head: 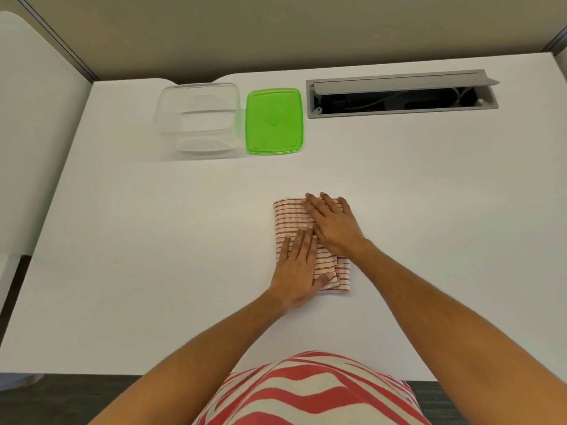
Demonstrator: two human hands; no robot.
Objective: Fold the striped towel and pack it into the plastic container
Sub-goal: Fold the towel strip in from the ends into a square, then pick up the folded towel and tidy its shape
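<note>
Head view: the towel (290, 220), red-striped on cream, lies folded into a narrow oblong on the white worktop (153, 240), near the middle and a little toward the person. Both hands lie flat on it with straight fingers, gripping nothing. The left hand (299, 266) presses the near, left part of the towel, its thumb on the lower folded edge. The right hand (333, 223) presses the far, right part, its fingertips reaching the towel's far edge. The two hands touch or nearly touch where the left fingertips meet the right hand's side. Layers of folded cloth show at the near right corner. The container (198, 118), clear plastic and open, stands well apart at the far side of the worktop. Its green lid (274, 121) lies flat just beside it on the right. Right of the lid, a grey cable hatch (402, 95) set in the worktop stands open.
</note>
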